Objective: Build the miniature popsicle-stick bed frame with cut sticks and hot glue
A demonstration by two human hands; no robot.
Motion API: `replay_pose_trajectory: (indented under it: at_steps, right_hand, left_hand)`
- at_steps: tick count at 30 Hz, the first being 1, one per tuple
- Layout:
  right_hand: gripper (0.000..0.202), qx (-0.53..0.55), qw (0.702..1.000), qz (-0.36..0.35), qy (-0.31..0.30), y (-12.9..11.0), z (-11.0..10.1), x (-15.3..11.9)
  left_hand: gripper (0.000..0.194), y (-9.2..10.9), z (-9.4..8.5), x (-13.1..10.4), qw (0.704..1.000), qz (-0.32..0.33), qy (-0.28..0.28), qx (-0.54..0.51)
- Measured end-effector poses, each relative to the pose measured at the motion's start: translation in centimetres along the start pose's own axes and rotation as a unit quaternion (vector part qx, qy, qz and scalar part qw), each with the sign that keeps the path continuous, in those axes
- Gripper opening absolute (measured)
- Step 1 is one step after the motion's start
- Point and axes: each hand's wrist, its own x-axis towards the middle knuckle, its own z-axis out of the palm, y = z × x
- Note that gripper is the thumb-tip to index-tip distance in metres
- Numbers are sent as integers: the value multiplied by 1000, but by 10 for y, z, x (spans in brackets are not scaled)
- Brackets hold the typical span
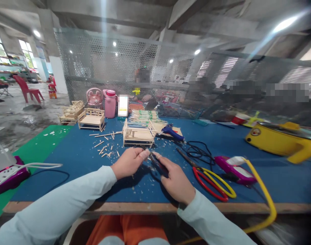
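Note:
My left hand (pixel 131 161) is closed in a pinch just in front of a small wooden bench model (pixel 139 135); what sits between its fingertips is too small to make out. Close against those fingertips is the tip of the dark-handled pliers (pixel 157 162), gripped by my right hand (pixel 177 179). The model is built of thin pale sticks, with railings along its back and sides. Short cut stick pieces (pixel 103 149) and pale chips lie scattered left of my hands. Behind the model rests a bundle of sticks (pixel 144 115).
Right of my hands lie red-and-yellow-handled scissors (pixel 211 180), a black cable (pixel 200 153), a purple power strip (pixel 235 169) and a blue glue gun (pixel 172 132). A yellow electric pot (pixel 275 139) stands far right. More stick models (pixel 91 119), a pink flask (pixel 110 104) and a lit phone (pixel 123 105) stand behind.

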Motion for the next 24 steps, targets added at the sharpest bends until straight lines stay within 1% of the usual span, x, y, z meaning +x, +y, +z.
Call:
replay_pose_trajectory:
  at_steps: [3, 7, 10, 13, 15, 17, 19, 21, 24]
  right_hand:
    - [68, -17, 1000, 1, 10, 0, 1, -2]
    - [67, -71, 997, 9, 35, -2, 3, -6]
    - [67, -113, 992, 3, 48, -3, 4, -7]
    - [66, -177, 982, 3, 61, -5, 3, -5]
    - [65, -226, 972, 4, 61, -6, 1, -3]
    - [65, -253, 966, 6, 54, -5, -1, -1]
    - [66, -236, 970, 16, 51, -4, -3, 0]
    - [66, -186, 981, 30, 54, -2, -4, 0]
    - [67, -103, 991, 50, 65, -1, -3, -1]
  left_hand:
    - [43, -2, 0, 1, 999, -20, -26, -10]
    - [44, -1, -1, 1, 997, -36, -37, -56]
    - [45, 0, -1, 0, 996, -48, -37, -72]
    - [45, -1, 0, 0, 994, -75, -26, -76]
    - [45, -4, 2, 1, 992, -96, -16, -75]
    - [43, -6, 4, 2, 992, -98, -7, -76]
    - [40, -8, 5, 3, 994, -67, -11, -88]
    - [39, -7, 5, 4, 993, -31, -15, -112]
    - [39, -5, 2, 5, 990, -15, -10, -138]
